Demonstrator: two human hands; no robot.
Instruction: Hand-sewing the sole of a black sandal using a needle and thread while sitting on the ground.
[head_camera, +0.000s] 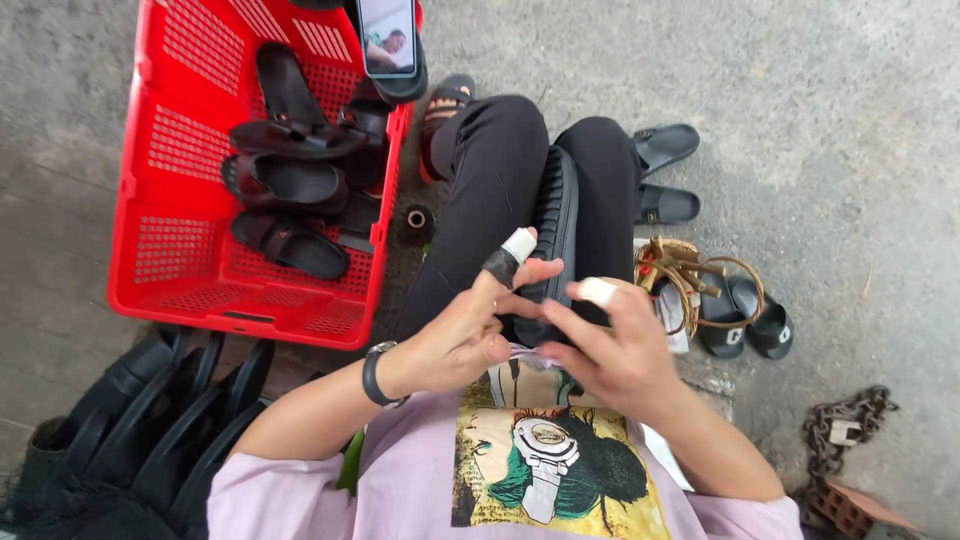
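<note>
Nearest the camera, the person's lilac printed shirt (560, 470) fills the bottom edge of the view. Just above it the left hand (462, 335), with a black wristband (374, 375) at the wrist and a taped fingertip, is curled closed on the near end of a black shoe sole (556, 235); the thumb presses against its side. The right hand (615, 350), also with one taped fingertip, has its fingers bent and drawn together over the same near end, touching the sole; whether it pinches anything small there cannot be told. The sole lies lengthwise between the person's knees in black trousers (490, 190), running away from the body. Beside the right hand, on the concrete floor (850, 150), lies a bundle of brass-coloured rings (690, 275), next to a pair of black slides (745, 320). A rusty chain (845, 420) lies near the floor's lower right corner. To the left of the body, a row of black soles (150, 420) stands on edge. Further off, two more black slides (665, 170) lie beyond the right knee. A red plastic crate (170, 160) holding several black sandals (290, 180) sits at the upper left, a small dark spool (416, 220) just beside it. A phone (387, 38) with lit screen leans at the crate's far rim.
</note>
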